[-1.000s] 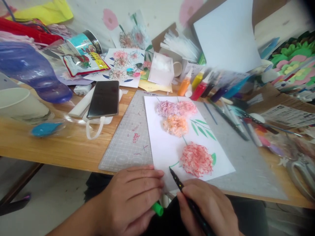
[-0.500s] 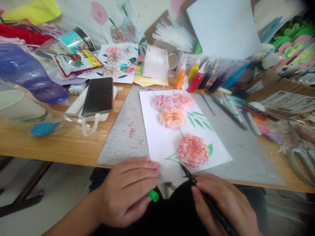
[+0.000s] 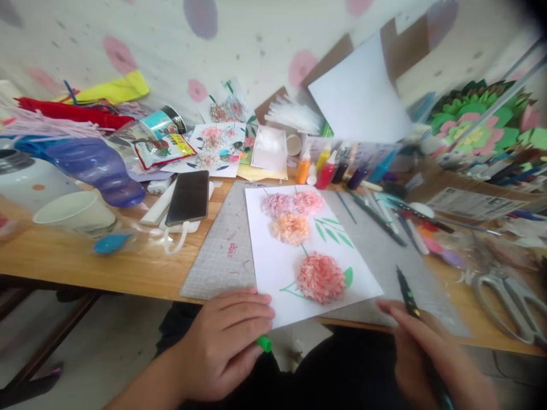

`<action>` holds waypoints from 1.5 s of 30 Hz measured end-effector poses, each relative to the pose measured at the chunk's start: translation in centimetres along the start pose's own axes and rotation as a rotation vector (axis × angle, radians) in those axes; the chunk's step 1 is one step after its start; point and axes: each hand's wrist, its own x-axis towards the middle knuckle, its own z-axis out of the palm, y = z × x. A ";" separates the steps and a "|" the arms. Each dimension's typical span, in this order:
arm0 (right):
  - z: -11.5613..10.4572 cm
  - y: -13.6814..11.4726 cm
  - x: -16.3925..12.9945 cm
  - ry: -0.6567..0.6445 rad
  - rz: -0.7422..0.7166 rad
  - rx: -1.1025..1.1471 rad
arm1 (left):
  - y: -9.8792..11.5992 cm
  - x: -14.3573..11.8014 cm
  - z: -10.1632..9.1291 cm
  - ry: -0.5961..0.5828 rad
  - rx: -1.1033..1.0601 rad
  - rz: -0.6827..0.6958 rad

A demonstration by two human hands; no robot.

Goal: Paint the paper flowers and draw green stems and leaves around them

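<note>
A sheet of white paper (image 3: 273, 279) lies at the table's front edge, its near corner jutting past it. Ruffled flowers in purple, pink and orange sit near its top, and a larger red flower (image 3: 321, 278) sits lower down. Green leaves (image 3: 333, 232) and stems are drawn around them. My left hand (image 3: 231, 336) presses the paper's lower left corner, with a green marker cap (image 3: 264, 343) held under its fingers. To the right of the paper, my right hand (image 3: 427, 347) grips a black marker (image 3: 408, 296), its tip raised and away from the sheet.
Beneath the paper is a grey cutting mat (image 3: 217, 250). At left are a phone (image 3: 188, 198), a paper cup (image 3: 74, 213) and a blue balloon (image 3: 111, 244). Paint bottles (image 3: 325, 173) stand behind. Pens (image 3: 380, 219) and scissors (image 3: 508, 307) lie at right.
My right hand has moved right with the marker, lifting its tip off the paper beside the red flower. The camera view has tilted up. My left hand stays on the paper's corner.
</note>
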 end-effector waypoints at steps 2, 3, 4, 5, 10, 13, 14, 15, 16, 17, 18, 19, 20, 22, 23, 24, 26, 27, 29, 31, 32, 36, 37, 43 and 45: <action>0.2 1.1 1.3 0.009 -0.065 -0.144 | 0.4 0.3 -0.1 0.006 0.035 0.005; 0.3 1.6 1.8 -0.011 -0.105 -0.216 | 0.7 0.5 -0.2 0.011 0.058 0.008; 0.3 2.0 2.2 -0.045 -0.147 -0.271 | 0.9 0.6 -0.1 0.013 0.082 0.008; 0.4 2.4 2.3 -0.082 -0.186 -0.310 | 1.1 0.6 0.0 0.012 0.110 0.005; 1.1 3.8 0.5 -0.102 -0.342 -0.377 | 0.6 -1.0 1.3 0.097 0.239 0.091; 1.9 4.7 -0.4 -0.081 -0.376 -0.452 | 0.0 -1.8 1.3 0.057 0.298 0.066; 2.2 4.9 -0.5 -0.068 -0.386 -0.477 | -0.1 -1.8 1.1 0.048 0.307 0.067; 2.3 5.0 -0.5 -0.055 -0.397 -0.495 | -0.1 -1.7 1.0 0.035 0.318 0.076; 2.4 5.1 -0.5 -0.047 -0.404 -0.506 | 0.0 -1.4 0.9 0.035 0.329 0.090; 2.4 5.0 -0.3 -0.045 -0.404 -0.508 | 0.1 -1.1 0.8 0.054 0.337 0.098; 2.4 4.9 -0.1 -0.045 -0.400 -0.501 | 0.3 -0.6 0.9 0.072 0.343 0.105; 2.3 4.6 0.2 -0.041 -0.398 -0.486 | 0.5 -0.1 1.1 0.100 0.340 0.110; 2.2 4.3 0.5 -0.032 -0.405 -0.467 | 0.7 0.4 1.3 0.156 0.325 0.125; 1.7 3.7 1.3 -0.014 -0.399 -0.419 | 1.4 1.3 1.9 0.270 0.288 0.180; 1.5 3.4 1.7 -0.011 -0.384 -0.392 | 1.8 1.7 2.2 0.312 0.281 0.200; 1.2 3.1 2.0 -0.038 -0.335 -0.360 | 2.1 2.0 2.5 0.283 0.289 0.188; 0.9 2.7 2.8 -0.097 -0.251 -0.284 | 2.8 2.5 3.1 0.263 0.303 0.168; 0.9 2.7 3.2 -0.120 -0.216 -0.239 | 3.0 2.6 3.4 0.302 0.329 0.161; 1.0 2.7 4.3 -0.165 -0.136 -0.137 | 3.2 2.8 4.1 0.336 0.344 0.163; 1.5 2.7 5.9 -0.218 -0.029 -0.004 | 3.4 3.1 4.7 0.352 0.337 0.174; 1.8 2.7 6.9 -0.247 0.020 0.081 | 3.5 3.3 4.9 0.343 0.331 0.174; 2.8 3.8 10.5 -0.138 0.138 0.280 | 4.1 4.6 5.6 0.195 0.339 0.084; 3.0 4.3 11.1 -0.117 0.162 0.286 | 4.2 4.9 5.9 0.156 0.348 0.061; 2.6 5.2 9.4 0.243 0.244 0.447 | 4.5 6.8 7.3 0.070 0.324 0.104; 2.3 4.4 8.2 0.443 0.226 0.566 | 4.4 7.4 7.5 0.054 0.282 0.108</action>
